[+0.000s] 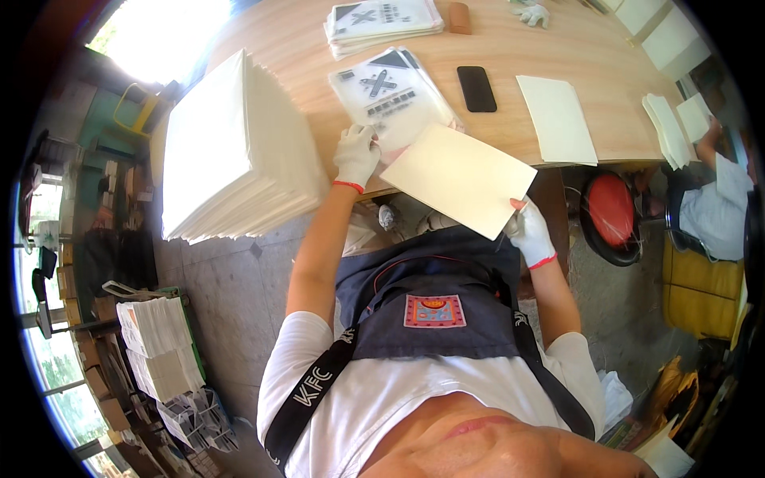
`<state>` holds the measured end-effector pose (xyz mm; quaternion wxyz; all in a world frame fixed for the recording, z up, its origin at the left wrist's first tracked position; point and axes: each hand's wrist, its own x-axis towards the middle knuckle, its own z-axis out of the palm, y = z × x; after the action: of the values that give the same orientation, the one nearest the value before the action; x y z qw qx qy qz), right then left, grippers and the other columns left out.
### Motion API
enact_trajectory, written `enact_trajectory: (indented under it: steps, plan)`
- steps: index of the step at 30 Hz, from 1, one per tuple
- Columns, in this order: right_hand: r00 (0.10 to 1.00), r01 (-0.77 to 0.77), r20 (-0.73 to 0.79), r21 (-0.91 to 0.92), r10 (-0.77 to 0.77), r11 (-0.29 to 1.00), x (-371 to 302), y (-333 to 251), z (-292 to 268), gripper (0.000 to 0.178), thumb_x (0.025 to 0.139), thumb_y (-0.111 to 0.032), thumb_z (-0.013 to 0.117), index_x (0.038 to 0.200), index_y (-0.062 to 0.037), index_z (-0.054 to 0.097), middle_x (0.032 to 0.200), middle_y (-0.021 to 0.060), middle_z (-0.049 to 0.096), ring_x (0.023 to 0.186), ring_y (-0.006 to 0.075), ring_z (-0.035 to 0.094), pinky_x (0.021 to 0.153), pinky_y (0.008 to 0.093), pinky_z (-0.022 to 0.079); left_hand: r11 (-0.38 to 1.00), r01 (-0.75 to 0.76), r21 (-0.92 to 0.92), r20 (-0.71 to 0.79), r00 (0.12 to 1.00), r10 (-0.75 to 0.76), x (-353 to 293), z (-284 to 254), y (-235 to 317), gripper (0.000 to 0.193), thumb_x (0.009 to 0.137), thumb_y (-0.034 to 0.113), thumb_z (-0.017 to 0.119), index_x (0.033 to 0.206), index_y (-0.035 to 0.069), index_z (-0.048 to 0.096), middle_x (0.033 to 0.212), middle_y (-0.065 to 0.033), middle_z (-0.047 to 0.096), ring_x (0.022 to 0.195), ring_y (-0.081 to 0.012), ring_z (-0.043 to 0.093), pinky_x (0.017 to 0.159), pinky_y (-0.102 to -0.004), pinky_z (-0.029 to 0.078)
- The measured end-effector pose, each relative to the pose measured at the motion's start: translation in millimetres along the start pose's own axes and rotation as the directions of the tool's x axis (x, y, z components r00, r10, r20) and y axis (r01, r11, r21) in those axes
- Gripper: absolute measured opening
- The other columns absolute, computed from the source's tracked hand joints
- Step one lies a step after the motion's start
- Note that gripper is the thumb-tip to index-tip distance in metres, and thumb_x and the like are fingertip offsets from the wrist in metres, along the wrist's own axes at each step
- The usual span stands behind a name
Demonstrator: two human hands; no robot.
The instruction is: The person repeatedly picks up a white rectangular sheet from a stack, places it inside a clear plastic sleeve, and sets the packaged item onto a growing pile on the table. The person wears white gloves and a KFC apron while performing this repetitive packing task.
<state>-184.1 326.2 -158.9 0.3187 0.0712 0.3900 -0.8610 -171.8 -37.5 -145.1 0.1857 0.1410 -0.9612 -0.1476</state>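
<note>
My right hand point(531, 235), in a white glove with a red cuff and bare fingertips, grips the near right corner of a cream paper pad point(460, 179). The pad is tilted over the table's front edge. My left hand point(357, 156), gloved the same way, is closed at the near left edge of a clear printed plastic bag point(386, 95), its thumb and finger pinching the film. The bag lies flat on a few similar ones. The pad's far left edge overlaps the bag's near end; whether it is inside the mouth I cannot tell.
A tall stack of white paper point(263, 151) stands left of my left hand. Farther back are more printed bags point(382, 22), a black phone point(476, 88), a brown case point(460, 18) and a glove point(532, 14). A cream pad point(557, 120) lies right; another person point(713, 203) sits beyond a red stool point(610, 211).
</note>
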Motion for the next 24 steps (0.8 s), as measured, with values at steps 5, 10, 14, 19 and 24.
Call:
enact_trajectory:
  steps: [5, 10, 14, 19, 24]
  plan:
    - [0.995, 0.038, -0.097, 0.114, -0.027, 0.993, -5, 30, 15, 0.034, 0.086, -0.009, 0.051, 0.119, -0.0048, 0.047, 0.103, 0.0064, 0.061, 0.081, 0.0144, 0.063, 0.05, 0.0226, 0.052, 0.935, 0.11, -0.338, -0.01, 0.993, -0.12, -2, -13, -4, 0.015, 0.077, 0.005, 0.054, 0.088, 0.014, 0.06, 0.09, -0.0053, 0.058, 0.082, -0.0237, 0.058, 0.067, -0.0345, 0.047]
    - [0.977, 0.044, -0.211, 0.189, -0.003, 0.981, -12, 36, 33, 0.031, 0.087, -0.009, 0.05, 0.118, -0.0053, 0.047, 0.101, 0.006, 0.061, 0.075, 0.0141, 0.063, 0.052, 0.0231, 0.052, 0.897, -0.013, -0.442, -0.006, 1.0, 0.012, -11, -26, -5, 0.026, 0.078, -0.003, 0.048, 0.095, 0.011, 0.061, 0.09, -0.0074, 0.057, 0.076, -0.0228, 0.057, 0.067, -0.0316, 0.045]
    - [0.997, 0.059, -0.065, 0.157, -0.049, 0.986, -18, 46, 33, 0.029, 0.089, -0.012, 0.05, 0.117, -0.0074, 0.049, 0.095, 0.005, 0.061, 0.064, 0.0126, 0.059, 0.048, 0.0233, 0.047, 0.91, -0.001, -0.415, 0.069, 0.997, 0.032, -20, -36, 8, 0.027, 0.077, -0.006, 0.047, 0.094, 0.009, 0.061, 0.091, -0.0083, 0.057, 0.078, -0.022, 0.058, 0.069, -0.0313, 0.045]
    - [0.994, 0.057, -0.103, 0.137, -0.043, 0.989, -34, 47, 70, 0.023, 0.092, -0.016, 0.049, 0.114, -0.0082, 0.049, 0.088, 0.0052, 0.06, 0.055, 0.0118, 0.055, 0.044, 0.0235, 0.04, 0.893, -0.138, -0.429, -0.285, 0.958, 0.012, -52, -7, 16, 0.036, 0.076, -0.004, 0.052, 0.11, 0.008, 0.055, 0.092, -0.0098, 0.059, 0.079, -0.0219, 0.06, 0.073, -0.0301, 0.049]
    - [0.998, 0.046, 0.043, 0.035, -0.048, 0.998, -50, 46, 71, 0.03, 0.093, -0.013, 0.047, 0.123, -0.0077, 0.045, 0.105, 0.0036, 0.058, 0.075, 0.009, 0.058, 0.049, 0.0215, 0.045, 0.037, 0.208, -0.978, 0.134, 0.747, -0.651, -69, 56, 52, 0.041, 0.085, 0.004, 0.055, 0.124, 0.004, 0.043, 0.103, -0.0137, 0.06, 0.087, -0.024, 0.062, 0.071, -0.0296, 0.053]
